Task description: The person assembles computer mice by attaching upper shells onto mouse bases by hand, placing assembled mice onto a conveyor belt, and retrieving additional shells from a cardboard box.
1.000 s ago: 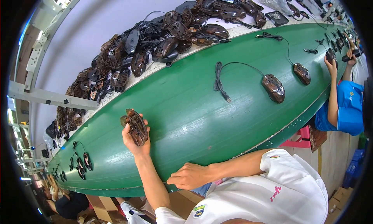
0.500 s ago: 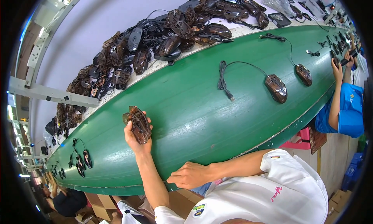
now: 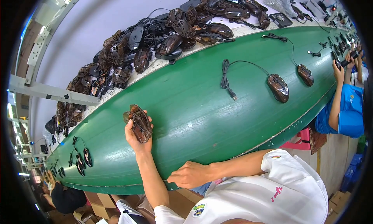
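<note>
Scuffed green bench (image 3: 186, 92) extends beneath and beyond both hands; mouse parts (image 3: 134, 49) lie heaped along the white ledge (image 3: 245, 29) past the left hand. Left hand (image 3: 140, 146) grips brown, glossy, translucent mouse shells (image 3: 142, 127) above the bench. Right hand (image 3: 189, 175) rests curled closed at the near edge.

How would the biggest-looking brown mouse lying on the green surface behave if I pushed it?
The mouse has a glossy, plastic-looking body, so it's probably stiff. Lying low and flat, it seems unlikely to roll or tip. Its thin cable, bundled partway, would likely flop and trail.
</note>
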Tool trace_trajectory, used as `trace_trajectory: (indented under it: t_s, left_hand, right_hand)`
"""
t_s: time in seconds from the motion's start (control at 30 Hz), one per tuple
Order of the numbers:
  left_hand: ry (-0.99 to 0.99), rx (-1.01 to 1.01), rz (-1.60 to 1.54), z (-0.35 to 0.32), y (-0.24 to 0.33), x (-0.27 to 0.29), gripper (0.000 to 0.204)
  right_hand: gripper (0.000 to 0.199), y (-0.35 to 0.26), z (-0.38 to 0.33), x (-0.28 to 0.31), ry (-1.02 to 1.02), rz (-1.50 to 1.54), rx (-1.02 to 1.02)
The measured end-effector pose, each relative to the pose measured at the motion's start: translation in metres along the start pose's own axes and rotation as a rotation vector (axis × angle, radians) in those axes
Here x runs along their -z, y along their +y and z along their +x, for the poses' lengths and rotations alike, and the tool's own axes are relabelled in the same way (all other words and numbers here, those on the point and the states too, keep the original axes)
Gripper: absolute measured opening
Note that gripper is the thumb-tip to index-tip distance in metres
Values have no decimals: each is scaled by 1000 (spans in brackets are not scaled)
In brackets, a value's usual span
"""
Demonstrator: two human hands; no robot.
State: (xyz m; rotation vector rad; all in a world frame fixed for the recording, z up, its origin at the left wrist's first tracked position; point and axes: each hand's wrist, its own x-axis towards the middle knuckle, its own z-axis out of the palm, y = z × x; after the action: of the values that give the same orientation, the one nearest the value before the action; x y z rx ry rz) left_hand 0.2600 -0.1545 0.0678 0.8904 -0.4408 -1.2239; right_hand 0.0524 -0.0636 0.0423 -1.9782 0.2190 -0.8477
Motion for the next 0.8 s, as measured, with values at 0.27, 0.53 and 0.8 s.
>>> trace_trajectory:
  t_s: [0.27,0.53,0.8]
  left_hand:
    - [10,-3,0,-1,0,-2,56]
    - [3,-24,-4,-1,-1,-2,58]
    - [23,-25,15,0,-1,-4,58]
  right_hand:
    - [9,2,-1,-2,9,1,14]
    - [9,2,-1,-1,17,4,15]
    - [9,2,-1,-2,9,-13,16]
